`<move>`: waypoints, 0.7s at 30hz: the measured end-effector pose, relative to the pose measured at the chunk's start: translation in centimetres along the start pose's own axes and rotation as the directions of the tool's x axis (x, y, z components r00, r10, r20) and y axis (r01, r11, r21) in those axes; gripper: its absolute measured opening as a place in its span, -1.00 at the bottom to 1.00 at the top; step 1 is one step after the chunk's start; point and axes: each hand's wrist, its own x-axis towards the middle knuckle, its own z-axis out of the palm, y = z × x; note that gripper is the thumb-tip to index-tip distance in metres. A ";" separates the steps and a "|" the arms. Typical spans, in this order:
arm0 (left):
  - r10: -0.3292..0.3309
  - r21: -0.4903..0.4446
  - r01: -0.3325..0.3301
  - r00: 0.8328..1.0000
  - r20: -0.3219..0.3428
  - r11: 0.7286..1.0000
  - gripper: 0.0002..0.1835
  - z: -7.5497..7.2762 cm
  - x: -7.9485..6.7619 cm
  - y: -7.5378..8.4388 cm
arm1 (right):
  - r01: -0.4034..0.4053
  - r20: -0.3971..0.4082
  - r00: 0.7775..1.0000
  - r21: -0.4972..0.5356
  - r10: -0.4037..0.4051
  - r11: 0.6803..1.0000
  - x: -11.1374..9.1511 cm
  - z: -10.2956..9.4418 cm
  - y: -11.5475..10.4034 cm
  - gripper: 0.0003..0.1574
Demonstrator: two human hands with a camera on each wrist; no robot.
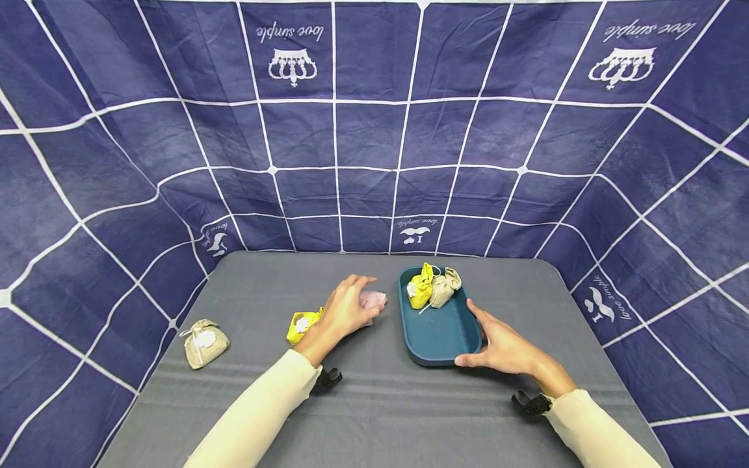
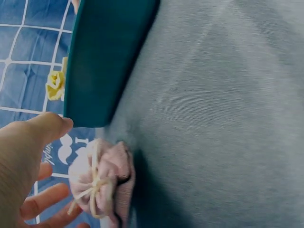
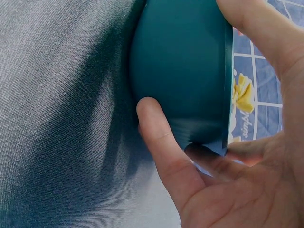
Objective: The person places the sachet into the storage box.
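The head view is evenly bright, the grid on the blue cloth (image 1: 468, 71) stretching toward both sides. The wrist views look dimmer; soft shadows darken the counter (image 3: 47, 76) left of the tray (image 3: 183, 61) and right of the pink pouch (image 2: 124, 190).

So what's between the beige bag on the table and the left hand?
A yellow bag lies between the beige bag and the left hand, as the head view shows.

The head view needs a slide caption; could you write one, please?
Left grip by a pink pouch, right grip holding blue tray with two pouches.
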 end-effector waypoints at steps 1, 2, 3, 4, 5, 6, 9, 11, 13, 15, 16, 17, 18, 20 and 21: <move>-0.008 0.001 0.008 1.000 -0.002 1.000 -0.31 0.1 -0.2 -0.1 | -0.001 0.000 1.000 0.000 0.001 1.000 0.0 0.0 0.0 0.76; -0.018 0.001 0.018 1.000 -0.003 1.000 -0.31 0.1 -0.4 -0.3 | -0.001 0.000 1.000 0.001 0.001 1.000 0.0 0.0 0.0 0.76; -0.027 0.001 0.027 1.000 -0.005 1.000 -0.31 0.2 -0.5 -0.4 | -0.002 0.000 1.000 0.001 0.002 1.000 0.0 0.0 0.0 0.76; -0.034 -0.001 0.034 0.999 -0.008 0.999 -0.31 0.3 -0.7 -0.5 | -0.004 0.001 1.000 0.002 0.004 1.000 0.0 0.0 -0.1 0.77; -0.040 -0.003 0.040 0.999 -0.011 0.999 -0.30 0.3 -0.7 -0.6 | -0.006 0.002 1.000 0.002 0.006 1.000 0.0 0.0 -0.1 0.77; -0.045 -0.006 0.045 0.999 -0.012 0.999 -0.30 0.4 -0.8 -0.7 | -0.008 0.002 1.000 0.001 0.008 1.000 0.0 0.0 -0.1 0.77; -0.053 -0.011 0.053 0.999 -0.010 0.999 -0.29 0.6 -0.9 -1.0 | -0.015 0.004 1.000 0.002 0.015 1.000 0.0 0.0 -0.1 0.77; -0.054 -0.011 0.054 0.999 -0.007 0.998 -0.30 0.8 -1.0 -1.1 | -0.017 0.005 1.000 0.002 0.017 1.000 -0.1 0.0 -0.1 0.77; -0.053 -0.013 0.053 0.999 -0.001 0.999 -0.32 0.9 -1.0 -1.2 | -0.018 0.008 1.000 0.005 0.018 1.000 -0.1 0.0 0.0 0.77; -0.051 -0.013 0.051 0.999 0.004 0.999 -0.36 0.9 -1.1 -1.2 | -0.017 0.008 1.000 0.007 0.017 1.000 -0.1 0.1 0.0 0.77; -0.047 -0.011 0.047 0.999 0.003 0.999 -0.38 1.0 -1.1 -1.3 | -0.014 0.007 1.000 0.007 0.014 1.000 -0.1 0.1 0.0 0.77; -0.041 -0.009 0.041 0.999 0.002 0.999 -0.40 1.0 -1.1 -1.3 | -0.012 0.005 1.000 0.006 0.012 1.000 0.0 0.1 0.0 0.77; -0.035 -0.006 0.035 0.999 0.001 0.999 -0.43 1.0 -1.1 -1.3 | -0.010 0.003 1.000 0.004 0.010 1.000 0.0 0.1 0.0 0.77; -0.026 -0.005 0.026 1.000 0.001 1.000 -0.46 1.0 -1.1 -1.4 | -0.006 -0.002 1.000 0.000 0.006 1.000 0.0 0.1 0.0 0.77; -0.020 -0.011 0.020 1.000 0.003 1.000 -0.48 1.0 -1.0 -1.4 | -0.004 -0.004 1.000 -0.005 0.004 1.000 0.0 0.1 0.0 0.77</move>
